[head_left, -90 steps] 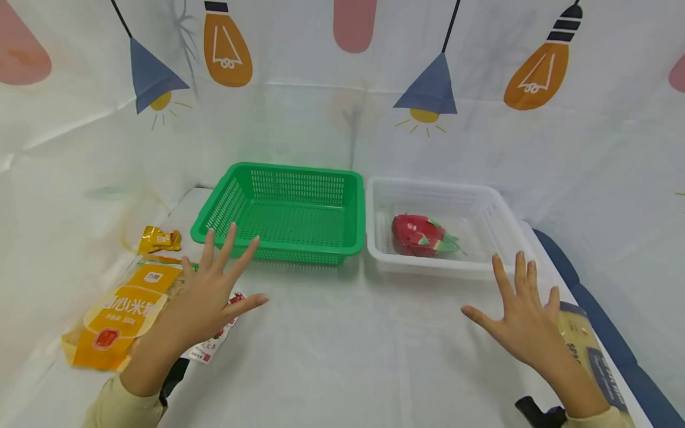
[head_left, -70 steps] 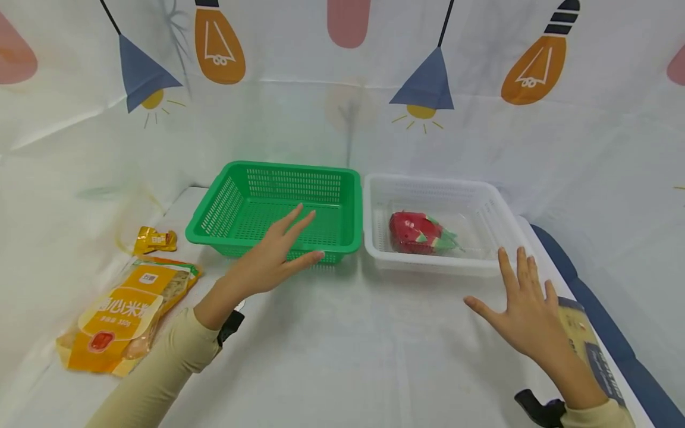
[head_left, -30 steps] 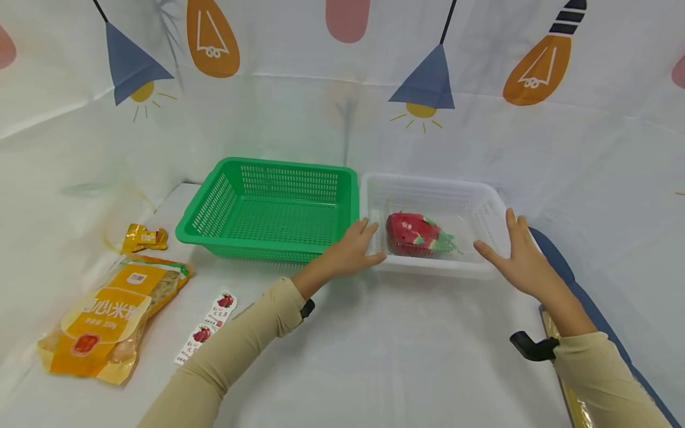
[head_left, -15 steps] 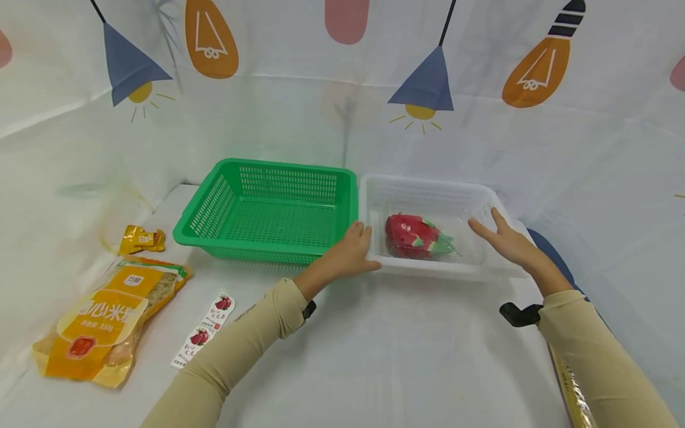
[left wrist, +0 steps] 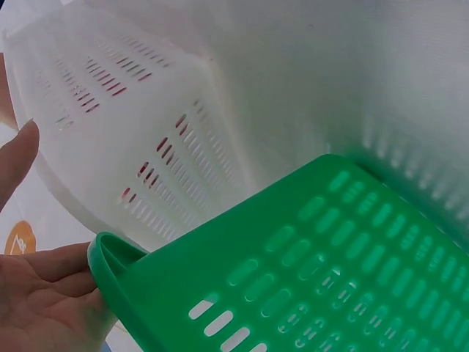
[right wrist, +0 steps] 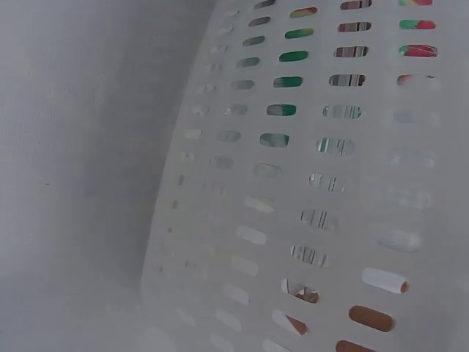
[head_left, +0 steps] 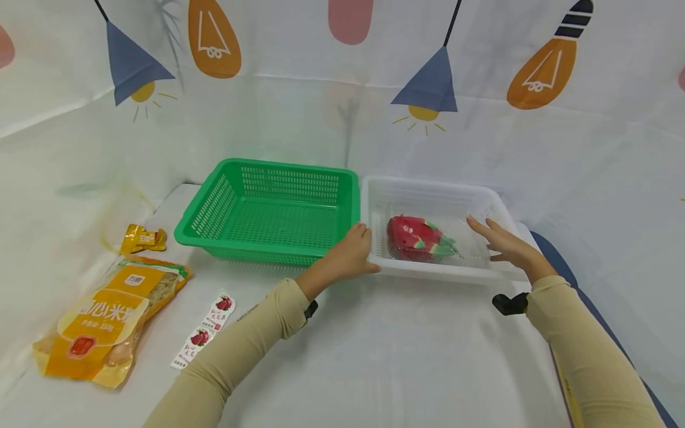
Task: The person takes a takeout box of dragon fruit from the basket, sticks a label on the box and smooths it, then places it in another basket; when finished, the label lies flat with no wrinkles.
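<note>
A white slotted basket (head_left: 428, 185) holds a red dragon fruit (head_left: 411, 236) inside clear wrapping (head_left: 467, 241). My left hand (head_left: 349, 254) rests against the basket's front left corner, thumb along the front rim and fingers up the left wall. My right hand (head_left: 502, 244) reaches over the basket's front right rim with its fingers straight, tips at the clear wrapping. The left wrist view shows my open palm (left wrist: 37, 293) beside the white basket wall (left wrist: 146, 132) and a corner of the green basket (left wrist: 308, 271). The white basket's slotted wall (right wrist: 293, 183) fills the right wrist view.
A green basket (head_left: 278, 165) with nothing in it stands against the white one's left side. Left of it lie a small gold packet (head_left: 141, 239), an orange snack bag (head_left: 107, 315) and a strip of fruit stickers (head_left: 209, 327). A printed cloth backdrop encloses the table.
Both hands have moved from mid-table up to the white basket. The left settled at its front left corner. The right came in over the right rim, toward the wrapped fruit.
</note>
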`<state>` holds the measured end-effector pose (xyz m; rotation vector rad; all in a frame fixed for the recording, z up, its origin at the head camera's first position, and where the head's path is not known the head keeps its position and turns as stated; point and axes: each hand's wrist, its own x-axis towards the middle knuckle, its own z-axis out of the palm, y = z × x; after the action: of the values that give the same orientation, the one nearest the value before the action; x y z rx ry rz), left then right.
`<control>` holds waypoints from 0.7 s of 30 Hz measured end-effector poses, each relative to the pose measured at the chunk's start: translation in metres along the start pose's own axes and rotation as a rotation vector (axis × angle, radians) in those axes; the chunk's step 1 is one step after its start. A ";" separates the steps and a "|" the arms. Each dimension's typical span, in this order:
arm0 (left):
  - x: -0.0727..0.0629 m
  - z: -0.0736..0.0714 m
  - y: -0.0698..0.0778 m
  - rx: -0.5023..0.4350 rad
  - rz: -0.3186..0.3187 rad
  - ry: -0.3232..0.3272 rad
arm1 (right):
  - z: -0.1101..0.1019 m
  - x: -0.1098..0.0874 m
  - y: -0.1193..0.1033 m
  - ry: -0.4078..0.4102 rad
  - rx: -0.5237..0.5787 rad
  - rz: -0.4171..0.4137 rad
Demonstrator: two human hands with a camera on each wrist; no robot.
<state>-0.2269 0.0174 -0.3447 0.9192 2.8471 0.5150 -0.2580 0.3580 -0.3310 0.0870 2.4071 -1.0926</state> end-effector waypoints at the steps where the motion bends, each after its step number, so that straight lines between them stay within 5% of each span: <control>1: 0.000 0.000 0.000 0.006 -0.001 -0.003 | 0.000 0.001 0.001 -0.005 0.009 0.007; 21: 0.002 -0.001 -0.001 0.023 -0.025 -0.027 | 0.004 0.019 0.016 -0.079 0.101 0.053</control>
<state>-0.2294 0.0179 -0.3438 0.8861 2.8423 0.4639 -0.2687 0.3635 -0.3530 0.1378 2.2672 -1.1712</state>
